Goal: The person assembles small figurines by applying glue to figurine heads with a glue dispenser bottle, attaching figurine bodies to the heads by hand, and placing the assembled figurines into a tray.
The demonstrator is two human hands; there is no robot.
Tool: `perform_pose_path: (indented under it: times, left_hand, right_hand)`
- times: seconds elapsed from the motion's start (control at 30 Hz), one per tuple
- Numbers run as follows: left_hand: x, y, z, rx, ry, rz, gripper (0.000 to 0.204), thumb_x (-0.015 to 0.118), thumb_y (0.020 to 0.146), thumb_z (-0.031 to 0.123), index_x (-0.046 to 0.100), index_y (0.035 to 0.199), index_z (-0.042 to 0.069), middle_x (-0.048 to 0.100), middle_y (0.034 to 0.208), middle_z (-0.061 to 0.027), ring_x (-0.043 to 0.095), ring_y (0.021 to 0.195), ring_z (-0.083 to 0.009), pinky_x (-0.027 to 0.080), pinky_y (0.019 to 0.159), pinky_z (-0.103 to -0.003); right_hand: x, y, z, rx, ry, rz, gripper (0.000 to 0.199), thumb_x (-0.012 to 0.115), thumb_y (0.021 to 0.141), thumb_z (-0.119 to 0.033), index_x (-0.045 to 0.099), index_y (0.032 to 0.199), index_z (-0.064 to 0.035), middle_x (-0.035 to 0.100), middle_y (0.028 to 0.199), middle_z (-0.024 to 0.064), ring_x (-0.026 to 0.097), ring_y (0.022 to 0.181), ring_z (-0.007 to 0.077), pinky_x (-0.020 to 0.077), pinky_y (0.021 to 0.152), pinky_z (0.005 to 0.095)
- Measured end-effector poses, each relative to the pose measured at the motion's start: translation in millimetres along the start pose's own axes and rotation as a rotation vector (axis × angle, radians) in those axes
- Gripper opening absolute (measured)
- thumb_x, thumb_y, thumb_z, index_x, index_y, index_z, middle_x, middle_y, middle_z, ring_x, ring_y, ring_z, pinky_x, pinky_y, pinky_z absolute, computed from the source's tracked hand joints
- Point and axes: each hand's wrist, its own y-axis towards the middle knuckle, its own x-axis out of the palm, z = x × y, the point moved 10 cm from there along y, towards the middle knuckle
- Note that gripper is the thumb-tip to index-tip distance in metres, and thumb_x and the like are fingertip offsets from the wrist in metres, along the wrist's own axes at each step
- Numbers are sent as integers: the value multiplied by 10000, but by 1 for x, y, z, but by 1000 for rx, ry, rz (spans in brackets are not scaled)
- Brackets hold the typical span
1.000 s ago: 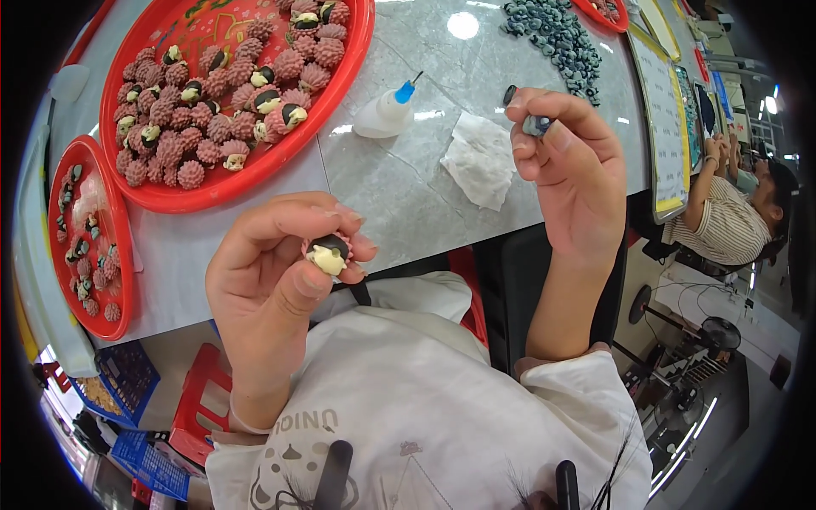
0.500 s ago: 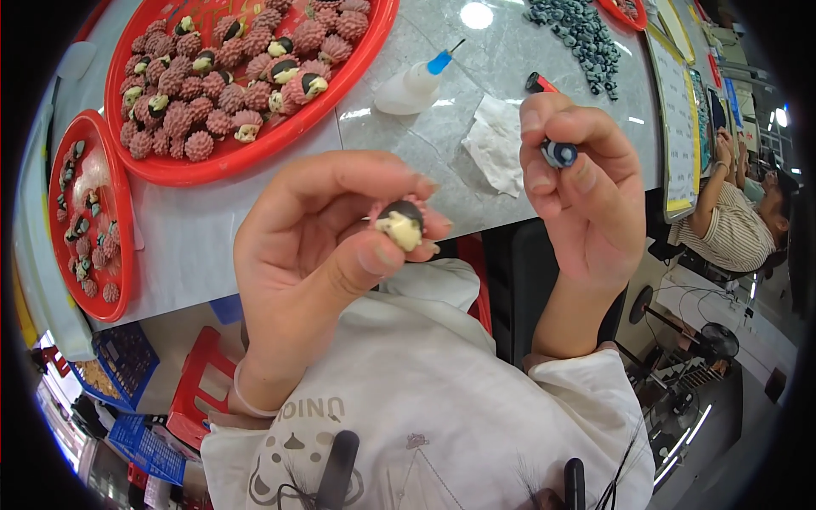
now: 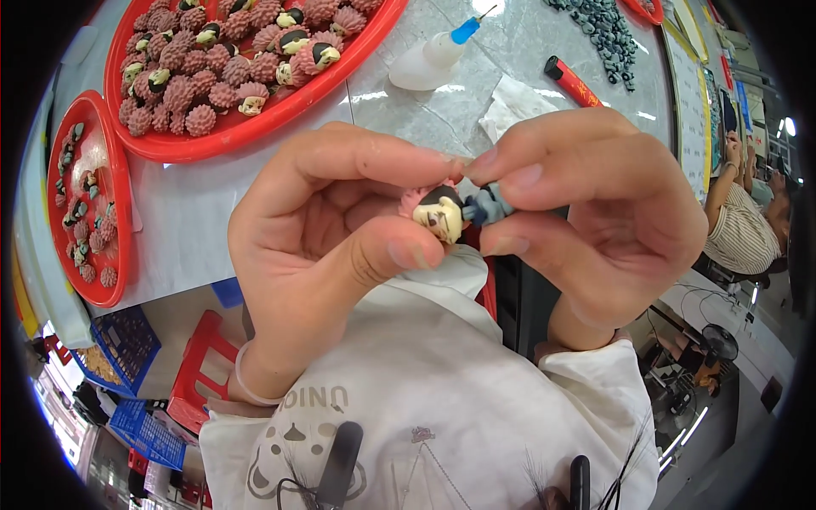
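Between the thumb and fingers of my left hand (image 3: 310,212) is a small figurine head (image 3: 440,218) with spiky pink hair, a black patch and a cream face. My right hand (image 3: 595,200) pinches a small blue-grey figurine body (image 3: 488,204). The two pieces meet in front of my chest, the body's narrow end against the underside of the head. My fingertips hide part of both, so I cannot tell how deeply they are joined.
A big red tray (image 3: 246,140) of pink heads lies at the back left, a smaller red tray (image 3: 123,255) with assembled figures beside it. Behind my hands are a white needle-tipped bottle (image 3: 422,66), a tissue (image 3: 514,104), a red marker (image 3: 574,81) and blue-grey bodies (image 3: 605,38).
My right hand has come left and down, bringing the body against the head. My left hand has turned the head and shifted slightly right. The red marker now shows more fully.
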Motion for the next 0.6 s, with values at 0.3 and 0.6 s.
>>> perform_pose_path:
  times: [0.3, 0.6]
  left_hand:
    - [-1, -2, 9, 165, 18, -79, 430, 722, 679, 302, 534, 903, -13, 509, 797, -56, 487, 712, -94, 402, 652, -203]
    - [-7, 0, 14, 89, 39, 53, 490, 724, 666, 346, 524, 929, -15, 533, 834, -96, 522, 704, -125, 430, 628, -224]
  right_hand:
    - [13, -1, -23, -217, -298, -33, 314, 740, 569, 38, 566, 831, 29, 587, 766, 184, 611, 632, 206, 487, 493, 215]
    - [29, 4, -26, -170, -398, 33, 231, 719, 643, -94, 602, 829, -23, 557, 831, 155, 569, 682, 184, 462, 522, 223]
